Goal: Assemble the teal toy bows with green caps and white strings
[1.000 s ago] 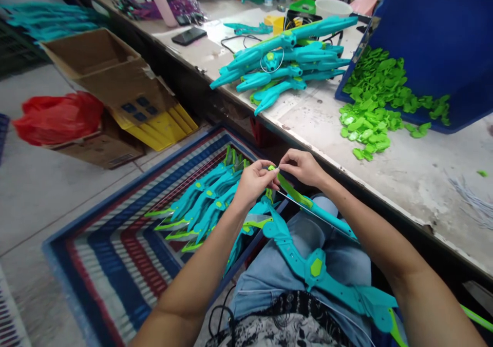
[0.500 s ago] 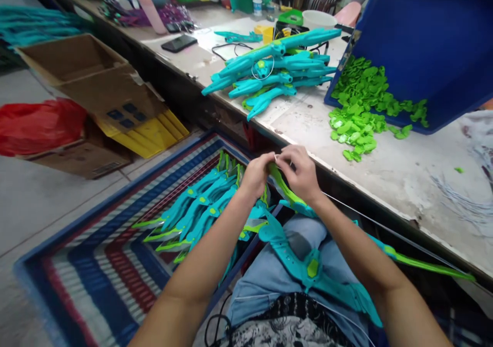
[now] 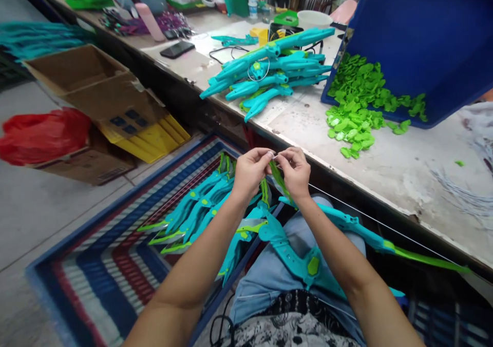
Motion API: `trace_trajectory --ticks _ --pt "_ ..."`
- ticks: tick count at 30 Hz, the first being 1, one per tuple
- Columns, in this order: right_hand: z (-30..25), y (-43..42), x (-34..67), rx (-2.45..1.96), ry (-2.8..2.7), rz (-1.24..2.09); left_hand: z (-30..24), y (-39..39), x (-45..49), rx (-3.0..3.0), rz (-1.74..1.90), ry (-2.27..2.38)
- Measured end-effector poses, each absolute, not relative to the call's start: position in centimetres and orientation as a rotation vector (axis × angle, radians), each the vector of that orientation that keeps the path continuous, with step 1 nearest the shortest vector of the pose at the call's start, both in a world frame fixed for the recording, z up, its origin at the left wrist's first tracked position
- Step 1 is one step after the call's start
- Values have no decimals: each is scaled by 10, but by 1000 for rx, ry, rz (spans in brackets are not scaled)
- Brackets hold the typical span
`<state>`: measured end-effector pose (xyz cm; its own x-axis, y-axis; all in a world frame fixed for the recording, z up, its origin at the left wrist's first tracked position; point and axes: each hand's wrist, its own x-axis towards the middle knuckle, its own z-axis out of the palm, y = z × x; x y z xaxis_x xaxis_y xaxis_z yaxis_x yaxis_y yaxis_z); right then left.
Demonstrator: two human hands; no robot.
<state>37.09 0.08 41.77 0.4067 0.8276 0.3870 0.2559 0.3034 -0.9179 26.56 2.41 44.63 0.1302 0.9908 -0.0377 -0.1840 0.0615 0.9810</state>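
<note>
Over the table's front edge, my left hand (image 3: 249, 171) and my right hand (image 3: 296, 171) meet, fingertips pinched on a thin white string (image 3: 385, 226) at the green tip of a toy bow (image 3: 342, 217). A small loop of the string shows between them. The bow's teal and green body passes under my right forearm, and the string stretches to its far green end at right. A second teal toy bow (image 3: 283, 243) with a green centre piece lies across my lap, partly hidden by my right arm.
Several finished-looking bows (image 3: 206, 202) lie in a crate lined with striped cloth (image 3: 103, 239). On the table (image 3: 308, 116) are a pile of teal bows (image 3: 265, 72), green plastic pieces (image 3: 352, 126) spilling from a blue bin (image 3: 419, 39), and loose strings (image 3: 462, 198). Cardboard box (image 3: 100, 90) at left.
My right hand has shifted slightly left and turned, and a string loop now shows at the fingertips. The bow under my right arm shows more of its teal limb. The view has shifted slightly.
</note>
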Motion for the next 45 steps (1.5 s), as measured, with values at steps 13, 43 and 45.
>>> trace_trajectory --ticks 13,43,45 --pt "404 0 372 -1109 -1337 437 448 31 266 857 1026 1069" --pt "403 6 424 -1700 -1814 -113 448 16 280 2457 528 1649" --pt "414 4 447 -1801 -1769 -181 453 17 288 2524 539 1655"
